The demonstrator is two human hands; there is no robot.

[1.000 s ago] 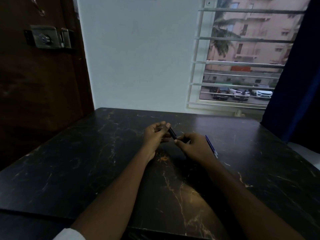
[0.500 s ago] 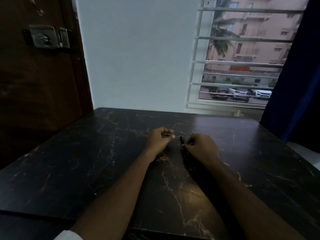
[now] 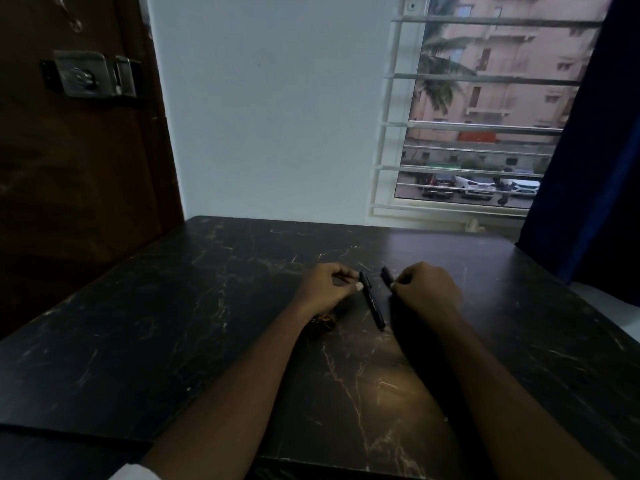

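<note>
Left hand (image 3: 329, 289) pinches the far end of a black pen (image 3: 373, 303) lying on the dark marbled bench (image 3: 173, 323). Right hand (image 3: 427, 289), fingers curled, grips a second black piece (image 3: 386, 274) just beside it. The pen's barrel print is too faint to read.

Left hand (image 3: 327, 289): we are resting it forward, fingers curled, thumb and forefinger pinching. Right hand (image 3: 427, 289): we are holding it alongside, knuckles up, fingers curled. Forearms converging inward.

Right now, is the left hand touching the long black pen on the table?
Touching. The head view shows the left hand pinching the pen at its far end, thumb against the barrel, no gap.
</note>
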